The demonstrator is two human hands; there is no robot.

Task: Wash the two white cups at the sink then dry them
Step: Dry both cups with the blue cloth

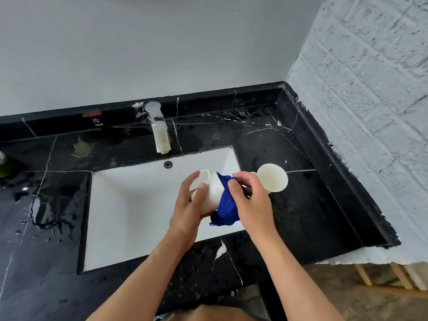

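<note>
Wet black marble tabletop (51, 228) with white rectangular sink (129, 205); chrome tap (159, 130) shows no running water. Left hand (187, 209), fingers wrapped around a white handled cup (214, 188) tilted over the sink. Right hand (251, 202), fingers pinching a blue cloth (227, 209) against it: apparently drying. Second white cup (272, 178) lies on the tabletop just right, state unclear.

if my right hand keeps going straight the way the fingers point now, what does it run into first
Most likely the white cup that the left hand holds: the right hand points up and left, pressing the blue cloth against it. Depth is hard to judge here.
</note>
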